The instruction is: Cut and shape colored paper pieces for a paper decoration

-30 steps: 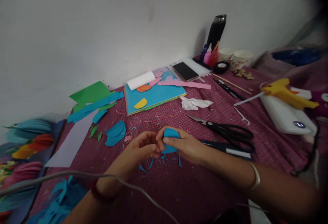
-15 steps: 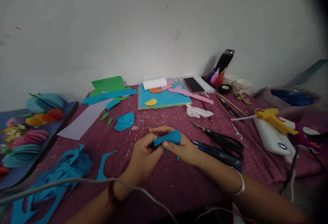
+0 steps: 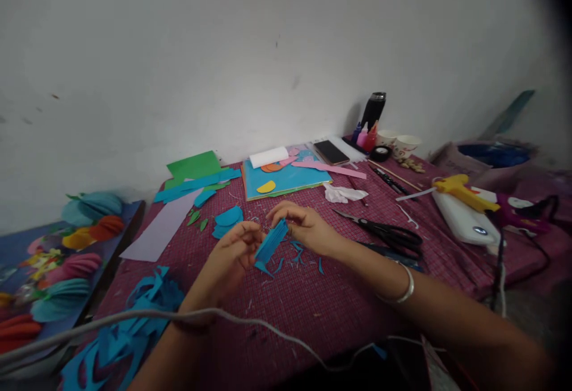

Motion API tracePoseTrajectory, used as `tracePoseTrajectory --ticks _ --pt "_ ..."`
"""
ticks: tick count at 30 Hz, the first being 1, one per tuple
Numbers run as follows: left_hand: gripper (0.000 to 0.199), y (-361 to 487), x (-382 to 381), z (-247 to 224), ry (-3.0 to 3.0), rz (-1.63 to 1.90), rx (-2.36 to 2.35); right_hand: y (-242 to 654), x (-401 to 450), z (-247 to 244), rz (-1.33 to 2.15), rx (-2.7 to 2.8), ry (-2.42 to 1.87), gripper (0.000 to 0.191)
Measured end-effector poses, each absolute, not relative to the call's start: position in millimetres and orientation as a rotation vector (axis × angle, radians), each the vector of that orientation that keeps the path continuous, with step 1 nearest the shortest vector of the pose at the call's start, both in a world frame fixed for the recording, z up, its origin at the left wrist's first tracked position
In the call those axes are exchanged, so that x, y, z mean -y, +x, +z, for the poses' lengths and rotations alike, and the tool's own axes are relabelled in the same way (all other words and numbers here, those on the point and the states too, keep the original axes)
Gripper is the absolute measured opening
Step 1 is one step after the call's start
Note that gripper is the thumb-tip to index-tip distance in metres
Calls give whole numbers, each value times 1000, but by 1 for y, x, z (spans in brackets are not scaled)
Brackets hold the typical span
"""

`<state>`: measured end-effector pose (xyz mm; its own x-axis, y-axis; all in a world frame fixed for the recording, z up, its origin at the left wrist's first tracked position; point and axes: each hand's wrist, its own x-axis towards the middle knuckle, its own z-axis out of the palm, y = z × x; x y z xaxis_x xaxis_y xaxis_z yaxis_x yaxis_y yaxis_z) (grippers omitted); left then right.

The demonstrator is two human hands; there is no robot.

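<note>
Between my two hands is a stack of blue paper pieces, tilted so that its layered edges face me. My left hand has its fingers closed on the stack's left end. At the upper right end, my right hand pinches the same stack with bent fingers. Small blue paper scraps lie on the cloth just below and beside the hands. Behind my left hand rest several blue half-round paper pieces. Black-handled scissors lie to the right of my right hand.
A grey cable crosses in front of my forearms. Blue offcuts heap at the left. Farther back are a blue sheet, a phone and crumpled tissue. A yellow glue gun rests on a white power bank.
The blue stack has turned from lying flat to steeply tilted, showing its layered edges. My hands have shifted their grip towards its ends. The view has swung slightly, and more blue scraps show below.
</note>
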<state>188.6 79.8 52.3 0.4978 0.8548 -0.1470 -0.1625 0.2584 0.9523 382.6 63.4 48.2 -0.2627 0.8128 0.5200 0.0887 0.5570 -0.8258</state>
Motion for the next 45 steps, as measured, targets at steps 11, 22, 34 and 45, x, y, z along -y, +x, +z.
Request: tracePoseTrajectory --ticks 11,22,34,45 --pt "47 211 -76 26 582 736 -853 353 -69 28 708 2021 -779 25" --pt "38 214 -61 14 479 994 -912 340 -48 13 1309 1614 -660 43" --pt "35 208 -53 16 686 1096 -811 331 -42 15 1137 1690 -718 44" --pt "37 208 -61 7 525 1001 -643 331 -43 15 1079 1747 -729 48"
